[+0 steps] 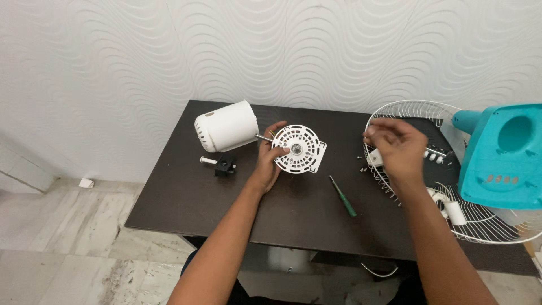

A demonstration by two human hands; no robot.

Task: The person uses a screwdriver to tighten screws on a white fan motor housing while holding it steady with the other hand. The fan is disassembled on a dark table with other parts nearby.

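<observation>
Two bare forearms stretch over the dark worktop (pixel 186 197). Left hand (pixel 270 155) curls its grip around the white slotted motor plate (pixel 299 148), mid-worktop. Right hand (pixel 395 144), fingertips pinched on something too small to tell, hovers above the wire fan guard (pixel 480 223) at right.

One camera only, worn on the person's head. It looks down and forward over a dark table (pixel 192 197) toward a white rippled wall (pixel 141 51), with both forearms reaching in from the bottom edge. Close range, about arm's reach from the tabletop. Tiled floor (pixel 68 243) shows lower left; a fan grille (pixel 480 220) runs off the right edge. No second view to compare.
</observation>
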